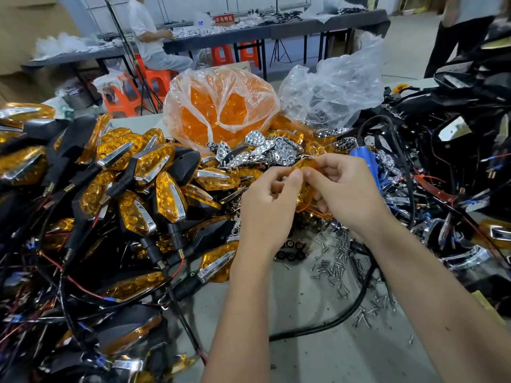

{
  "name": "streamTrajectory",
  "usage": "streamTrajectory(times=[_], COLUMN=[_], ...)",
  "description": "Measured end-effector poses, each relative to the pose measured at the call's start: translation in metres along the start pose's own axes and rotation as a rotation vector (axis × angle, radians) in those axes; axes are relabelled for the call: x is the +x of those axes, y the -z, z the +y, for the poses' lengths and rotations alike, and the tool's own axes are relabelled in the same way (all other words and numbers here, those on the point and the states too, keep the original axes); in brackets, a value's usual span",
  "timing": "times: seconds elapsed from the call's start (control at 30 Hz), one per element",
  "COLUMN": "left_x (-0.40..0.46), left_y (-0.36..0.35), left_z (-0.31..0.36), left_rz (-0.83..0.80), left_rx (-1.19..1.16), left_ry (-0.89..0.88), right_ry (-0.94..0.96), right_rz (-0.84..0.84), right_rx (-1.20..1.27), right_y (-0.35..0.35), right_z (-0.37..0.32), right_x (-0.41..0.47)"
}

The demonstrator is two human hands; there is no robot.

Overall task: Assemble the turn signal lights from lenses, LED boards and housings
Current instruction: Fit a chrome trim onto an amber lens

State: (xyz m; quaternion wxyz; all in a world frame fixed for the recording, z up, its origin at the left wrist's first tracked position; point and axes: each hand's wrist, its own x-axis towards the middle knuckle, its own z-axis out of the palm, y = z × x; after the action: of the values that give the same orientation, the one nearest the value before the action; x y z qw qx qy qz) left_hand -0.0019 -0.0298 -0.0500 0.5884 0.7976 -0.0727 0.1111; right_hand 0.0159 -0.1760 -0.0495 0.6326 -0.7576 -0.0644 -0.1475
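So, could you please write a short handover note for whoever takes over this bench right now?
Left hand and right hand: both pinch one amber lens above the bench; what else sits in the grip is hidden.
Finished lights: large pile on the left.
Spare lenses: orange-filled bag behind.
Chrome reflector pieces: just beyond the hands.
Screws: scattered on the table under the right wrist.
Black housings with wires: heap on the right.
Done: many lights assembled.
Left: finish this lens; plenty of loose parts remain.

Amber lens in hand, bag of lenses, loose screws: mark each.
amber lens (305,193), head view, lower face between the hands.
bag of lenses (221,106), head view, front of the plastic.
loose screws (336,268), head view, middle of the scatter.
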Motion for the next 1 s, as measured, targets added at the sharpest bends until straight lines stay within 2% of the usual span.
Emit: streamTrajectory(times=[0.07,0.2,0.33,0.5,0.7,1.0], left_x=[0.0015,0.0017,0.0018,0.0009,0.0027,0.0009], left_y=[-0.0032,-0.0065,-0.0056,-0.0079,-0.0056,-0.0081], left_z=[-0.0005,-0.0028,-0.0062,-0.0031,-0.0024,0.0025], left_rz=[0.034,0.173,0.228,0.216,0.15,0.166], left_rx=[-0.068,-0.029,0.009,0.03,-0.019,0.011], left_ry=[-0.02,-0.06,-0.07,-0.064,-0.019,0.052], right_ry=[-0.051,-0.088,-0.079,-0.008,0.057,0.082], right_rz=[-0.019,-0.12,-0.147,-0.129,-0.139,-0.232], right_rx=[0.059,0.089,0.016,-0.111,-0.107,-0.104], right_y=[-0.0018,-0.0054,-0.0052,-0.0038,-0.0038,-0.0019], right_z=[0.0007,0.0017,0.004,0.0029,-0.0005,-0.0001], right_x=[-0.0004,-0.0018,-0.0022,-0.0023,-0.0031,-0.005])
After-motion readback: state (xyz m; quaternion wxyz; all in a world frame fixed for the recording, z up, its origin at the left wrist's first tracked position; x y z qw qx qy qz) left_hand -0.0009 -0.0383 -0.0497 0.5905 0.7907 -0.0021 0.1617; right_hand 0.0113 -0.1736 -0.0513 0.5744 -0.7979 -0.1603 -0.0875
